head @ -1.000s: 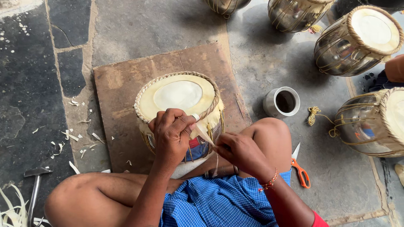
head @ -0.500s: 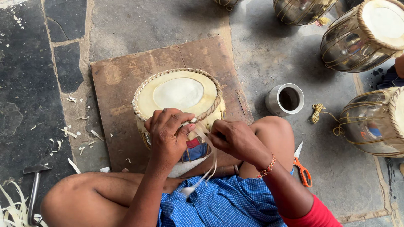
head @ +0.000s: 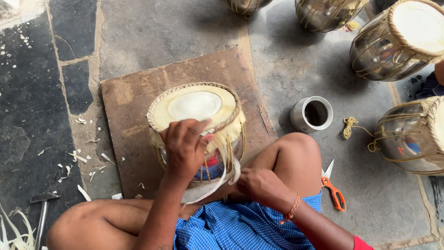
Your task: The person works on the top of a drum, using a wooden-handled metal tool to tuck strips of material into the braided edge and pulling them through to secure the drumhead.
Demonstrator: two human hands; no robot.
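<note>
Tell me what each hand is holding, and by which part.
The left hand grips the drum at its near rim, fingers over the woven edge. The right hand pulls a pale strap by its lower stretch, below the drum's side.

Packages, labels, signs, screens: none clearly in view. Nearest candidate: a red and blue patch on the shiny side of the metal drum [head: 411,139] at 3 o'clock, too small to tell whether it is a label or a reflection.
</note>
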